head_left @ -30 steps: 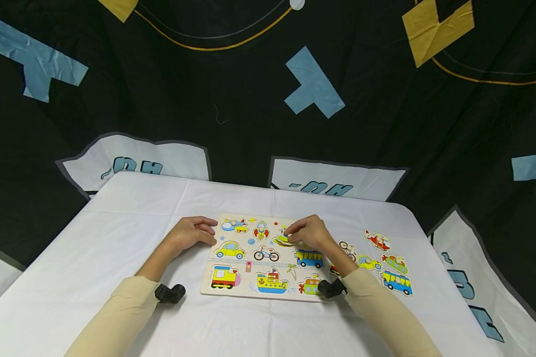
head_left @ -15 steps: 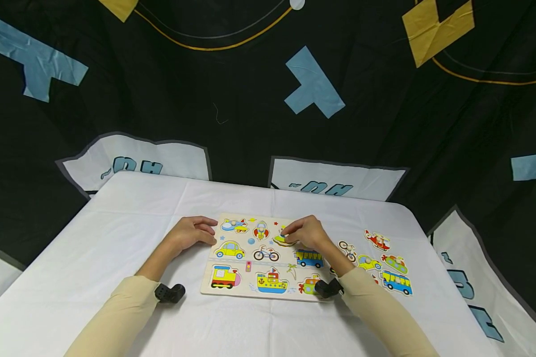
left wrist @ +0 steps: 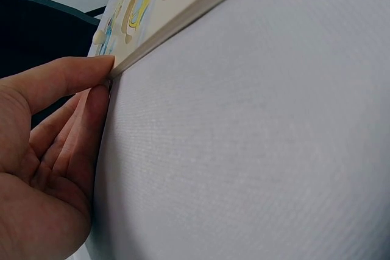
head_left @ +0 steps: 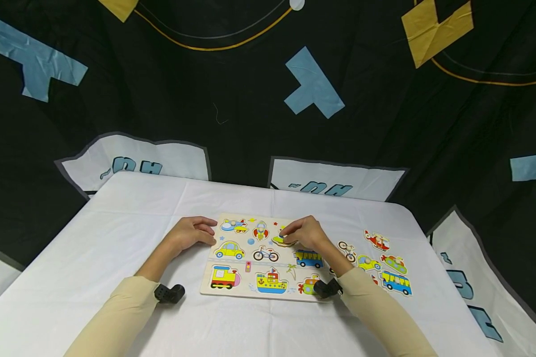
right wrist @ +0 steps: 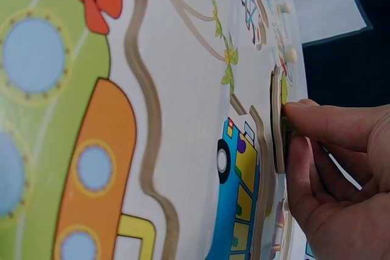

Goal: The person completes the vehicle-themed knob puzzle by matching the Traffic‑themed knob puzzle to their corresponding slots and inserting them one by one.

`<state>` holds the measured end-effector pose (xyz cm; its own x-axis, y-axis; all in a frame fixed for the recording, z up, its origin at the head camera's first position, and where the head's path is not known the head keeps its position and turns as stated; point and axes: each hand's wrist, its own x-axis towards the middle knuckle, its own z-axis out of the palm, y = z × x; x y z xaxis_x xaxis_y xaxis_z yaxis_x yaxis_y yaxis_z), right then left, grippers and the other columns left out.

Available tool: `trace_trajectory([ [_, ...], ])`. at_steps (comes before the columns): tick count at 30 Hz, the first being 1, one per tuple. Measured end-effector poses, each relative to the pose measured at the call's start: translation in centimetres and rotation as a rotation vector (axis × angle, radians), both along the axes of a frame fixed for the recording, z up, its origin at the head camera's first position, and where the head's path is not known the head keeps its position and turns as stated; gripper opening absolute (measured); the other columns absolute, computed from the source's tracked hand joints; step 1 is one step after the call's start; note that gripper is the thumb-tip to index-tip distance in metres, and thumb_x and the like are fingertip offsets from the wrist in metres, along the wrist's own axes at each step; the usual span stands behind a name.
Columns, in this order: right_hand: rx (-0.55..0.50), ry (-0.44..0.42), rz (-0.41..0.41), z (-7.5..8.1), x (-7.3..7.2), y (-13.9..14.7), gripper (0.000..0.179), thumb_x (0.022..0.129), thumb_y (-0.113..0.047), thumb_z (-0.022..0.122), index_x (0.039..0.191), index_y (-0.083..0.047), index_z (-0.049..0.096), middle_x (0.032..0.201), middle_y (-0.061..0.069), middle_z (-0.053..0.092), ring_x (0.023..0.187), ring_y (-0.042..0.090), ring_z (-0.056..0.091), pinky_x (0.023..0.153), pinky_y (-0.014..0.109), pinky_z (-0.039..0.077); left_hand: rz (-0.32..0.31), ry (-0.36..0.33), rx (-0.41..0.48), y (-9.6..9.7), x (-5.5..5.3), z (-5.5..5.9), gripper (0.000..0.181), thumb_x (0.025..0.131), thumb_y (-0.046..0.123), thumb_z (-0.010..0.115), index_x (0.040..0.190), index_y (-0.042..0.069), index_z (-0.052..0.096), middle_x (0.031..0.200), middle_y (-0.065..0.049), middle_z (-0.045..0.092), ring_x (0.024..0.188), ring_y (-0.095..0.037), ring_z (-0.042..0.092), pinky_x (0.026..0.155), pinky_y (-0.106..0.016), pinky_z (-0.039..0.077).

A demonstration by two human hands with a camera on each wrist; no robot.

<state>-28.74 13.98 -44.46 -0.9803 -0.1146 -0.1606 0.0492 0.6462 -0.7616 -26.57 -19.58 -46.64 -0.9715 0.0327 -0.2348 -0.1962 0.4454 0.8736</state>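
A wooden vehicle puzzle board [head_left: 245, 295] lies flat on the table. At its left edge my left hand [head_left: 189, 234] rests; in the left wrist view the fingertips touch the board's edge [left wrist: 164, 41]. My right hand [head_left: 307, 232] is over the board's far right part. Its thumb and fingertips pinch a flying saucer puzzle piece [head_left: 280, 240] by its top. In the right wrist view this piece [right wrist: 279, 123] is seen edge-on, close to the board, beyond the printed bus [right wrist: 234, 193]. Whether it sits in its recess I cannot tell.
Loose pieces lie right of the board: a helicopter [head_left: 377, 241], a bicycle [head_left: 347, 251], a car [head_left: 368, 262], a submarine [head_left: 395, 264] and a bus [head_left: 396, 282]. My right forearm partly covers others. Knobbed airplane [head_left: 234, 226] and rocket [head_left: 261, 231] pieces sit on the board.
My right hand has shifted slightly to the left with the flying saucer piece, and its forearm has shifted a little too. My left hand stays at the board's edge.
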Motion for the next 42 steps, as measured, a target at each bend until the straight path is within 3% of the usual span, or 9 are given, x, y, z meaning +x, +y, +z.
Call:
trace_trajectory([
  [17,-0.011,-0.023,-0.019,-0.03,0.08,0.01,0.007,0.080,-0.010,0.085,0.083,-0.016,0.082,0.093,-0.001,0.076,0.090,0.017,0.065,0.077,0.030,0.047,-0.006,0.014,0.004,0.07,0.21,0.22,0.061,0.074,0.011,0.085,0.131,0.007,0.065,0.091,-0.001,0.073,0.085,-0.015,0.065,0.077,-0.025,0.051],
  [33,-0.041,-0.049,-0.021,-0.34,0.27,-0.07,0.009,0.078,-0.010,0.086,0.084,-0.014,0.082,0.093,0.003,0.076,0.081,0.018,0.066,0.064,0.026,0.051,-0.004,0.013,-0.007,0.02,0.19,0.06,0.060,0.074,0.013,0.085,0.130,0.008,0.065,0.091,0.000,0.074,0.088,-0.016,0.066,0.079,-0.025,0.050],
  [42,-0.060,-0.080,-0.006,-0.23,0.17,0.04,0.011,0.078,-0.009,0.086,0.088,-0.014,0.082,0.098,0.002,0.076,0.085,0.018,0.065,0.066,0.027,0.050,-0.002,0.007,-0.010,0.14,0.25,0.23,0.060,0.074,0.013,0.085,0.131,0.008,0.066,0.092,-0.001,0.074,0.087,-0.015,0.065,0.079,-0.025,0.050],
])
